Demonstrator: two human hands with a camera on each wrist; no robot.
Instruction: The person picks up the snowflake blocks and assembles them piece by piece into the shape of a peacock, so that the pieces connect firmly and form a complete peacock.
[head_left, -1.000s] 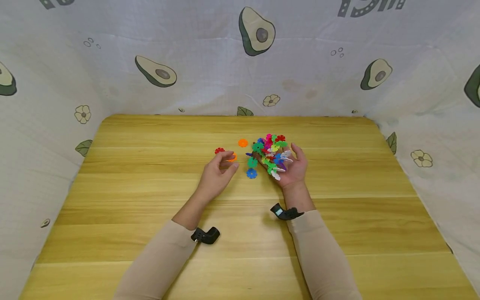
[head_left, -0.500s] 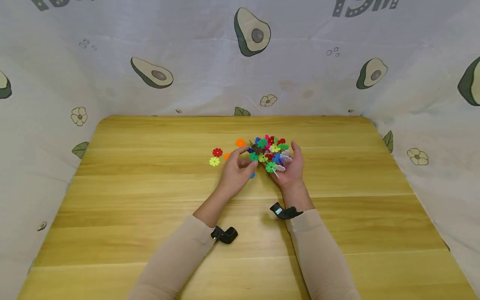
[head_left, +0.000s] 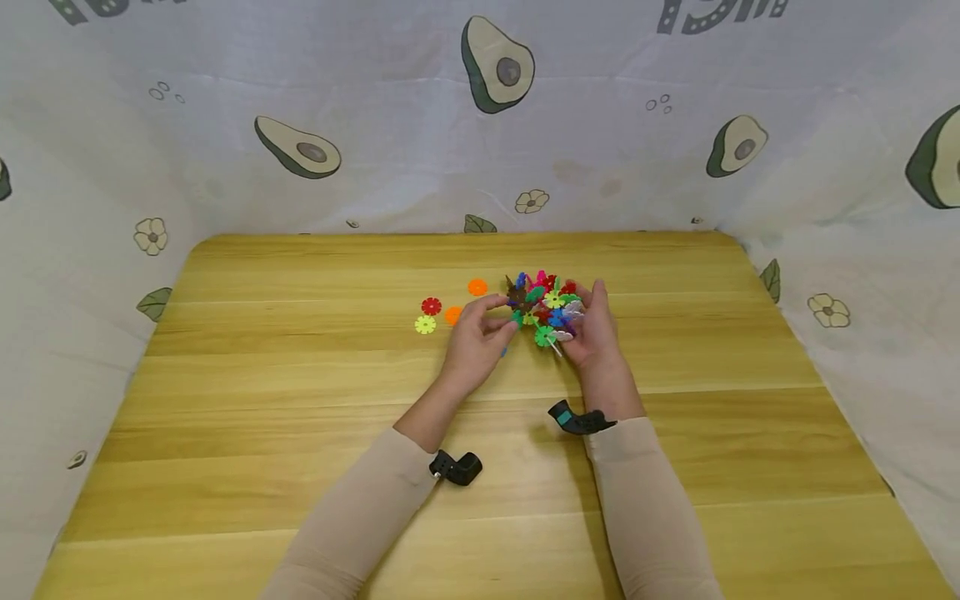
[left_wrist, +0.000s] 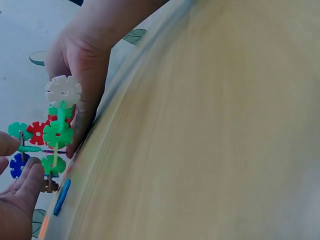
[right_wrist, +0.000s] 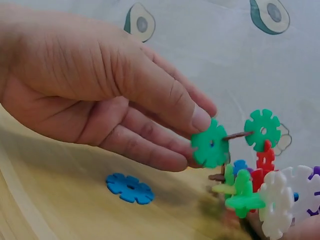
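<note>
A cluster of interlocked plastic snowflake discs (head_left: 555,300) in many colours is held up between the hands. My left hand (head_left: 474,340) reaches in from the left and pinches a green snowflake disc (right_wrist: 210,143) at the cluster's near side, thumb on its edge. My right hand (head_left: 597,333) bears the cluster from the right, thumb held out and fingers partly hidden behind the discs. White discs (left_wrist: 63,90) stand out near the right palm. Brown discs (head_left: 516,297) sit at the cluster's left end.
On the wooden table (head_left: 300,400), left of the cluster, lie a red disc (head_left: 431,307), a yellow disc (head_left: 425,324) and two orange discs (head_left: 477,287). A blue disc (right_wrist: 130,188) lies below the left hand. A printed cloth (head_left: 390,100) hangs behind the table.
My left hand has moved right from the loose discs to the cluster and now pinches a green disc there. My right hand has turned a little, tilting the cluster, with its brown discs now facing up.
</note>
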